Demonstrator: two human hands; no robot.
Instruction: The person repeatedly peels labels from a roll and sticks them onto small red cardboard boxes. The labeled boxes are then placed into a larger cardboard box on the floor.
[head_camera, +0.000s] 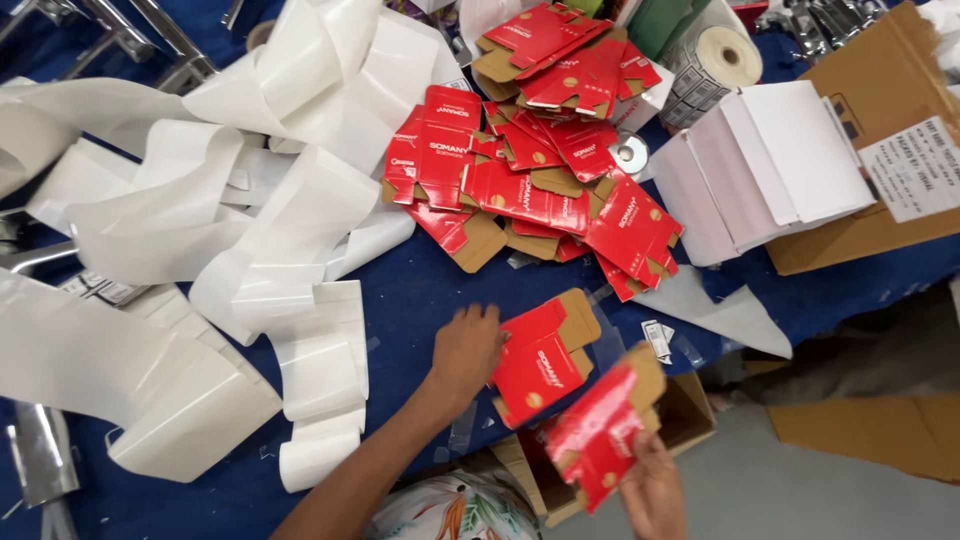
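Observation:
My left hand (465, 350) rests flat on the blue table, its fingers touching the edge of a flattened red carton (540, 362) that lies near the table's front edge. My right hand (652, 492) holds a second red carton (600, 432), blurred and tilted, just off the table edge above an open cardboard box (690, 420). A heap of several flat red cartons (540, 160) with brown flaps lies further back on the table.
Long loops of white backing-paper strip (250, 230) cover the table's left half. A stack of white cards (770, 165), a brown cardboard box (880, 110), a label roll (715, 62) and a tape roll (631, 155) sit at the right. Metal parts (40, 450) lie at the left.

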